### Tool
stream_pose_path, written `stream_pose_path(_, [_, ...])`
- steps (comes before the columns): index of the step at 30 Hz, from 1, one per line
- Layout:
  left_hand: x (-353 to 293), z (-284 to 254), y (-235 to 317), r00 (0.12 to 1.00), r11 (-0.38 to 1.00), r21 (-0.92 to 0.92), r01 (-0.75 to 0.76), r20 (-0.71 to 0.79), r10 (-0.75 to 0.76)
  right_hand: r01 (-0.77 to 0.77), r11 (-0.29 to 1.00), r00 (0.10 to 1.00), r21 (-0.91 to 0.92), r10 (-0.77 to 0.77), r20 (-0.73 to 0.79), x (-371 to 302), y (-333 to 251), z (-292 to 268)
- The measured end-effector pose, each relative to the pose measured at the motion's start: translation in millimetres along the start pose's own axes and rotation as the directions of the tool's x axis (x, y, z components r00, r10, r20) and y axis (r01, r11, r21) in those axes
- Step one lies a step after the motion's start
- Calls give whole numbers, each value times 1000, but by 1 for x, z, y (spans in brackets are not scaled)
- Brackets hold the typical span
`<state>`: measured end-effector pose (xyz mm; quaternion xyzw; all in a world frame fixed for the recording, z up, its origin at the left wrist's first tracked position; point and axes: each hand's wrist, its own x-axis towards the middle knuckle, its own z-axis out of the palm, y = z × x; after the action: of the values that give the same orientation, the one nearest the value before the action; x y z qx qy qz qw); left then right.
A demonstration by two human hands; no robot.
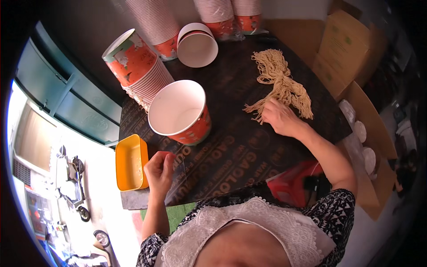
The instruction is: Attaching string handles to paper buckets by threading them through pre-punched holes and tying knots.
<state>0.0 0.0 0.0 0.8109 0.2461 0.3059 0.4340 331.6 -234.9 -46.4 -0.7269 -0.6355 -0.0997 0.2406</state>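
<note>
- Left hand (pixel 160 170): closed in a loose fist at the near table edge, pinching a clear plastic sheet or bag (pixel 178 178) that is hard to make out against the dark surface.
- Orange rectangular tray (pixel 130 162): just beside the left hand, on the table's left corner.
- Red bag (pixel 296 182): below the near table edge, partly hidden by the right forearm.
- Right hand (pixel 280 118): fingers curled down onto the near end of the pale noodle pile (pixel 281 82), grasping strands; fingertips hidden.
- Table (pixel 240 147): dark, printed with faded lettering.
- Open paper cup (pixel 180 113): orange-red outside, white inside, upright at centre.
- Stacked cups (pixel 140 71): same pattern, tilted, farther left; more stacks (pixel 222 15) cut off at the top edge.
- Cardboard boxes (pixel 342 58): brown, far right, holding white lids (pixel 360 131).
</note>
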Motion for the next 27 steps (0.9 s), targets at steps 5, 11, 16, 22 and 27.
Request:
stream_pose_path(5, [-2,6,4,1000,1000,-1,-12,5,12,364,929,931,74,-359,-69,26,-94,14])
stream_pose_path(11, [0,20,36,997,996,-80,-50,51,54,250,787,954,564,-100,-283,60,-161,4])
stream_pose_path(16, [5,34,46,986,942,-332,55,167,2,-72,486,975,871,219,-42,67,-158,11])
stream_pose_path(22, [7,46,56,951,890,-438,123,307,20,-86,365,971,927,239,-4,64,-157,14])
stream_pose_path(27, [8,61,52,979,946,-322,-37,180,100,-78,371,966,926,258,-22,62,-156,20])
